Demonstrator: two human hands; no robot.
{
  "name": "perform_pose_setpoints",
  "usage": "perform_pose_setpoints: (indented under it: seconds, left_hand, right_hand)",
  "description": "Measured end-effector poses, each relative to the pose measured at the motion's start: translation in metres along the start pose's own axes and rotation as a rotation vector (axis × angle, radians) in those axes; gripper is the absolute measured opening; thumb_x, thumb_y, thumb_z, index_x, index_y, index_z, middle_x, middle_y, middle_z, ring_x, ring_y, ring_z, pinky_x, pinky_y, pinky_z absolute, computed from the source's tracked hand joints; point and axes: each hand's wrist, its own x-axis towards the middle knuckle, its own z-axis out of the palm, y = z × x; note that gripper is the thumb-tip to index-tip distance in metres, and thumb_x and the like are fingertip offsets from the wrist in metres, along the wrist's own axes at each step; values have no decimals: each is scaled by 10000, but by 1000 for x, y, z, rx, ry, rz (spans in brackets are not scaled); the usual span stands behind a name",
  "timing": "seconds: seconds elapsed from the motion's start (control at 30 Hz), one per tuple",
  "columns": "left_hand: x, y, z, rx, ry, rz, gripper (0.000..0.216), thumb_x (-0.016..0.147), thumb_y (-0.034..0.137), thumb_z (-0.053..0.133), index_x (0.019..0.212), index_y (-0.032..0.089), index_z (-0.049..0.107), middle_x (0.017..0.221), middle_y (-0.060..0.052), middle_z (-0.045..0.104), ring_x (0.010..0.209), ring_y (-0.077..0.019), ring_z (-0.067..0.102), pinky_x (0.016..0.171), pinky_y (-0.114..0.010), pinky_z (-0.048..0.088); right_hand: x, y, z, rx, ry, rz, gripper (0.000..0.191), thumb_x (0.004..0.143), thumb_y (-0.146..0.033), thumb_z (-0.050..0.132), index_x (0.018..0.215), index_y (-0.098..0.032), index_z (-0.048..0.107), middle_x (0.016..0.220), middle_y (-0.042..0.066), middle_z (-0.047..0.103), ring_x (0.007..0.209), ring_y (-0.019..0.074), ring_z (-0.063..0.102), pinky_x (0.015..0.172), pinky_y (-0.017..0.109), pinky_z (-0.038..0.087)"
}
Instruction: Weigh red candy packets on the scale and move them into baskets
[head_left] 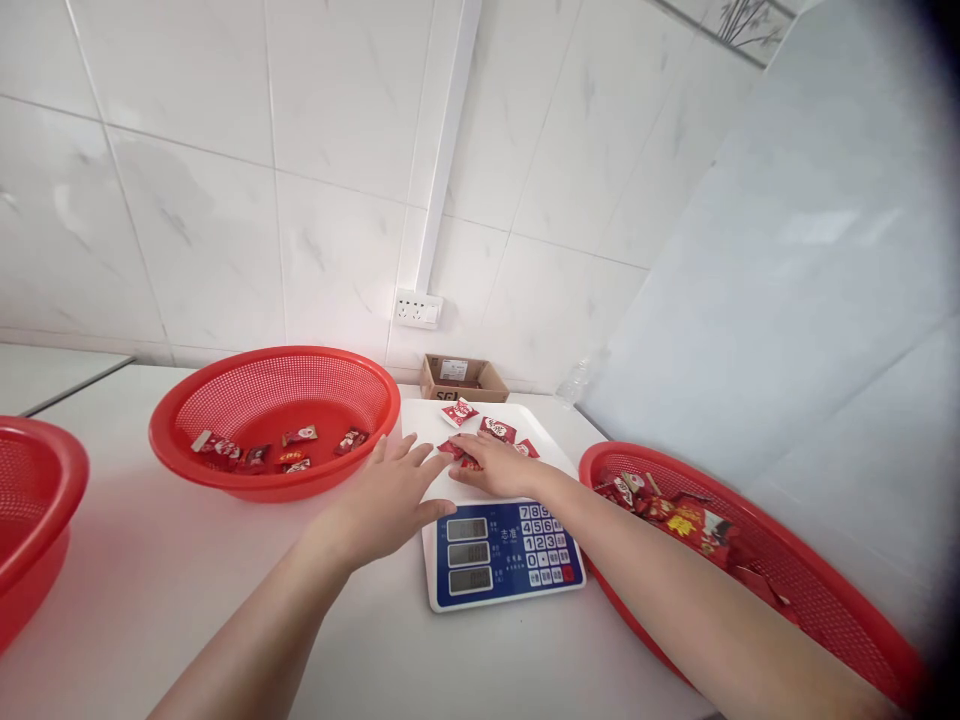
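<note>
A white digital scale [504, 560] with a blue keypad panel stands in front of me, and several small red packets [497, 430] lie on its white platform. My right hand [491, 463] rests over some of these packets, its fingers stretched out and partly covering them; no firm grip shows. Just left of the platform, my left hand [390, 500] hovers palm down with fingers spread, and nothing is in it. Another red and white packet [458, 412] lies apart at the platform's back left. The display digits are too faint to read.
A red plastic basket [277, 365] with a few packets stands at the left back. At the right, another red basket [611, 455] holds many packets beneath my forearm. A third red basket [64, 450] is cut off at the left edge. Behind the scale sits a cardboard box [465, 395].
</note>
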Motion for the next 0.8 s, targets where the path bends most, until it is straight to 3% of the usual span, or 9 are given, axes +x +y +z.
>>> perform_pose_setpoints:
  seconds: [0.1,0.2,0.3,0.4,0.5,0.6,0.8]
  left_hand:
    - [-1,1,-3,-8,-13,-7,541,888,522,365,1374,285,338,1394,-57,422,1365,-312,167,1072,-523,158]
    - [-3,3,-5,-10,-26,-9,542,892,513,360,1381,281,327,1405,-48,408,1368,-310,158,1077,-517,158]
    - [-4,2,-7,-15,-19,-8,538,891,518,352,1372,279,344,1407,-35,405,1368,-313,153,1080,-519,152]
    - [-5,0,-8,-24,-3,-13,545,890,527,341,1376,280,337,1420,-37,388,1369,-312,154,1076,-521,165]
    - [-4,-1,-8,-30,1,-16,540,887,526,353,1368,281,351,1415,-43,395,1364,-319,166,1070,-521,174]
    - [-1,0,-5,-43,-11,4,528,883,512,377,1362,291,357,1394,-44,425,1357,-316,195,1068,-523,172]
    - [1,-1,2,-54,-31,18,550,882,530,362,1385,313,311,1411,-45,405,1365,-310,178,1060,-523,186]
  right_hand:
    - [7,-1,-3,3,61,-69,522,846,-540,419,1226,-201,534,1300,115,523,1221,293,421,973,421,352]
    - [24,3,-8,-24,142,33,614,842,-555,414,1329,-182,435,1457,125,327,1343,313,229,1042,490,245]
    - [41,11,-7,-31,130,130,665,833,-583,401,1397,-239,322,1524,69,165,1380,337,63,1040,604,136]
    - [43,15,-6,-20,115,125,608,850,-557,383,1371,-243,365,1487,76,281,1355,328,186,1029,591,191]
    - [30,22,-12,18,118,29,504,879,-529,343,1259,-245,510,1344,68,496,1244,256,404,1023,443,303]
    - [9,39,-24,130,114,-23,509,883,-563,299,1141,-246,602,1236,47,589,1145,226,507,987,370,364]
    - [-30,89,-39,149,110,208,519,876,-554,311,1110,-208,618,1227,66,602,1143,238,527,992,374,365]
